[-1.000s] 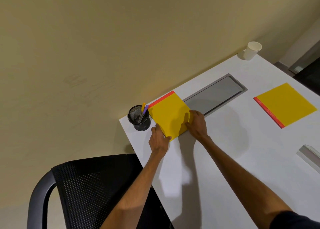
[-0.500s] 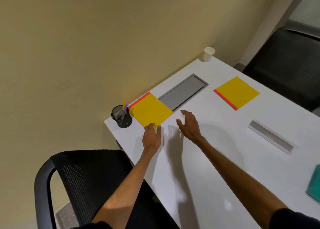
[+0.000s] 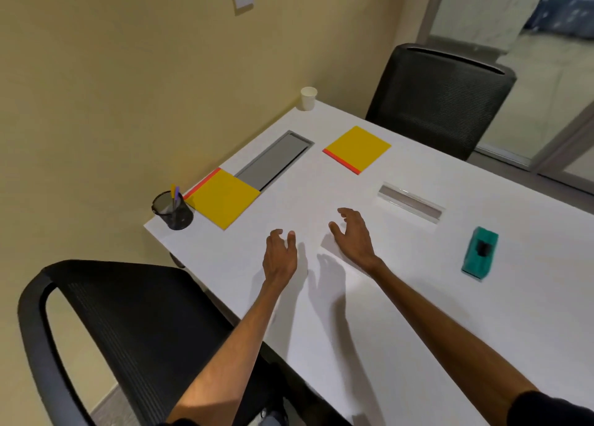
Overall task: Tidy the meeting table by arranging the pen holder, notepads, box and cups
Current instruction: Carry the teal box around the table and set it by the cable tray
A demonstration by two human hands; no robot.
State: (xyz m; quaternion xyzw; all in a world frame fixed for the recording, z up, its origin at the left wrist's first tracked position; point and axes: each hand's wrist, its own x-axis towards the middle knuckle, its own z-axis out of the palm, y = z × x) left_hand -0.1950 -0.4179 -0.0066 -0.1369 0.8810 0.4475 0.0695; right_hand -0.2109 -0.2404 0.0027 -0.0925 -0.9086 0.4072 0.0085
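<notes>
A black mesh pen holder with two pens stands at the table's left corner. Beside it lies a yellow notepad with a red spine, touching the holder. A second yellow notepad lies further back. A white paper cup stands at the far corner by the wall. A teal box lies to the right. My left hand and my right hand hover over the white table, both empty with fingers apart, a short way in front of the near notepad.
A grey cable hatch is set into the table next to the near notepad. A narrow silver slot lies right of my right hand. One black mesh chair stands at the near left, another at the far side.
Both hands let go of the near yellow notepad and drew back toward me and to the right. The view swung right, bringing the teal box and far chair into sight.
</notes>
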